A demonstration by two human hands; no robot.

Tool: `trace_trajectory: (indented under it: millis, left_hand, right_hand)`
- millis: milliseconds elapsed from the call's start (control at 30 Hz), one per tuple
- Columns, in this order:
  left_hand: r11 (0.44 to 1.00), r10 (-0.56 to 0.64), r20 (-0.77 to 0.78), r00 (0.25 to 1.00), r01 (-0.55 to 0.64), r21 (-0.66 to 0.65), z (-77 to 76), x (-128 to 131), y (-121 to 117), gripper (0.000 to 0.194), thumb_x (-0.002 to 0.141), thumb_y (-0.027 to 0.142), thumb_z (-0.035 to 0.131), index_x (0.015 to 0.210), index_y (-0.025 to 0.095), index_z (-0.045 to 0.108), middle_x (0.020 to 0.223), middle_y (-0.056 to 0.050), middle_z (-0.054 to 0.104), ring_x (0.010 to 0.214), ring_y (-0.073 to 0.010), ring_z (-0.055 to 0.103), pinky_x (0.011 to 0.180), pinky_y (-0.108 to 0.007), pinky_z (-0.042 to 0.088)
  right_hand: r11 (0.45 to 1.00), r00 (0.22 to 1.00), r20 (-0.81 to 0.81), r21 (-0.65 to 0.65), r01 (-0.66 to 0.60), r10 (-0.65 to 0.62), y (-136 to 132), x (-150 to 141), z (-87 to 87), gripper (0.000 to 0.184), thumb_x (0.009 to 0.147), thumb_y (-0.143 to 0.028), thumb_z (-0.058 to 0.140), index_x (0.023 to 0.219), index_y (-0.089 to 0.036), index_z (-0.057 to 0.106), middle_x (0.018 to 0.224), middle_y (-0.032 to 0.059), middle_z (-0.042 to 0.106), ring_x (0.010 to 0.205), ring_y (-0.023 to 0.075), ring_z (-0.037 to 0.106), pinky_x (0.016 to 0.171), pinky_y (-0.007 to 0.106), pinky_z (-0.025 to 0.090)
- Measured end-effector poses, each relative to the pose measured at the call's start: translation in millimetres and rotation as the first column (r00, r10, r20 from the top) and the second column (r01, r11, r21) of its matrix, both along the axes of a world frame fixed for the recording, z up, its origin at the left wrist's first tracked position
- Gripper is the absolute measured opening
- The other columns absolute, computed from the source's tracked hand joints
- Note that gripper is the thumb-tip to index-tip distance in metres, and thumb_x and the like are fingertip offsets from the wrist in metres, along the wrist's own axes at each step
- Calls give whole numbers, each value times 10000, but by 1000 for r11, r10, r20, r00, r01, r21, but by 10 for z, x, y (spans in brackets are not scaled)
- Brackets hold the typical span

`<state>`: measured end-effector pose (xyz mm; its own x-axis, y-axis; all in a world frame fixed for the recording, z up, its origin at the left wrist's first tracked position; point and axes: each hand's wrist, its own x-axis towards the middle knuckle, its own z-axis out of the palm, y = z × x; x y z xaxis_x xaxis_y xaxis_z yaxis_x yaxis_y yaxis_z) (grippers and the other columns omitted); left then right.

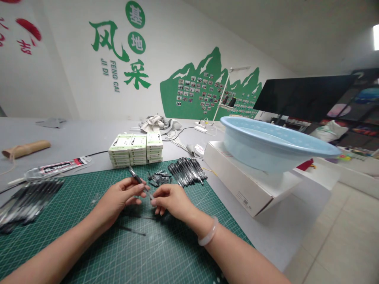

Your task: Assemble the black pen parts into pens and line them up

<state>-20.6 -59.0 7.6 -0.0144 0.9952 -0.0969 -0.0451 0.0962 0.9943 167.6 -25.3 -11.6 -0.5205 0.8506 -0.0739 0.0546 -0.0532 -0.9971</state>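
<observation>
My left hand (126, 194) is closed around the barrel of a black and clear pen (136, 176), tilted above the green cutting mat (118, 260). At the pen's lower end, the fingers of my right hand (171, 200) pinch its tip. Two thin dark ink refills lie on the mat below my hands; the nearer refill (133, 230) shows more fully. Small black pen parts (159, 178) form a pile just beyond my hands. To their right lies a row of pens (188, 171), and a second group of pens (31, 201) lies at the mat's left edge.
Stacked white-green boxes (134, 152) stand behind the mat. A light blue basin (260, 150) rests on a white carton (245, 185) at the right. A plastic packet (59, 167) and a wooden stick (26, 149) lie at left; cloths (161, 124) and a power strip (200, 127) lie farther back.
</observation>
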Motion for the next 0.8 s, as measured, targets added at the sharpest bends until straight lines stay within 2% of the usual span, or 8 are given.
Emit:
trace_trajectory:
  millis: [133, 267, 333, 467, 533, 667, 733, 800]
  left_hand:
    - [999, 0, -53, 999, -3, -55, -1, -73, 33, 424, 715, 452, 767, 1040, 196, 672, 1103, -111, 720, 873, -206, 682, 679, -277, 554]
    - [998, 34, -115, 993, -39, -49, -8, -214, 80, 404, 725, 432, 756, 1033, 187, 666, 1047, -114, 731, 816, -180, 667, 669, -261, 538]
    - [999, 42, -148, 988, -45, -23, -7, -286, 107, 370, 734, 415, 736, 1006, 174, 664, 1004, -114, 732, 789, -178, 658, 670, -270, 533]
    - [998, 65, -317, 946, -53, 45, 19, -481, 185, 329, 722, 404, 680, 953, 171, 657, 909, -94, 731, 724, -204, 652, 627, -300, 519]
    - [988, 150, -519, 841, -108, 111, 45, -656, 217, 299, 710, 401, 653, 920, 189, 670, 868, -81, 729, 724, -228, 651, 615, -308, 498]
    - [926, 374, -835, 404, -213, 311, 82, -1167, 198, 168, 714, 350, 605, 790, 219, 676, 802, -71, 688, 855, -315, 636, 690, -357, 442]
    - [885, 439, -828, 349, -329, 330, 69, -1431, 159, 114, 688, 329, 622, 686, 216, 610, 723, -55, 626, 938, -373, 605, 710, -385, 421]
    - [851, 464, -794, 393, -446, 277, 38, -1637, 122, 199, 661, 317, 641, 583, 210, 492, 592, -41, 525, 962, -412, 582, 717, -411, 413]
  right_hand:
    - [925, 909, 250, 273, 263, -332, 223, 243, 54, 33, 787, -176, 637, 808, -166, 660, 606, -17, 630, 494, 120, 597, 513, 227, 446]
    - [691, 586, 465, 682, 241, -664, 438, 552, 119, 97, 832, -195, 606, 786, -168, 687, 826, 76, 721, 820, 193, 672, 739, 270, 456]
    - [664, 480, 524, 725, 183, -704, 490, 630, 116, 118, 852, -201, 584, 853, -169, 697, 923, 98, 730, 904, 211, 670, 786, 277, 442]
    - [659, 384, 583, 745, 97, -716, 504, 643, 78, 194, 884, -211, 543, 1019, -176, 678, 1011, 105, 722, 964, 217, 664, 802, 275, 431]
    - [665, 340, 608, 743, 73, -717, 490, 631, 75, 216, 897, -231, 529, 1061, -182, 661, 1018, 105, 719, 954, 221, 668, 781, 279, 432]
    - [681, 282, 645, 731, 47, -711, 457, 617, 110, 232, 901, -275, 531, 1093, -197, 635, 1002, 107, 721, 932, 244, 677, 745, 298, 436]
    - [688, 269, 655, 724, 47, -707, 445, 612, 133, 238, 897, -287, 543, 1104, -201, 624, 1005, 108, 721, 937, 249, 677, 746, 302, 438]
    - [699, 259, 666, 713, 52, -699, 436, 607, 149, 255, 894, -299, 555, 1124, -204, 612, 1008, 112, 720, 941, 252, 678, 753, 305, 440]
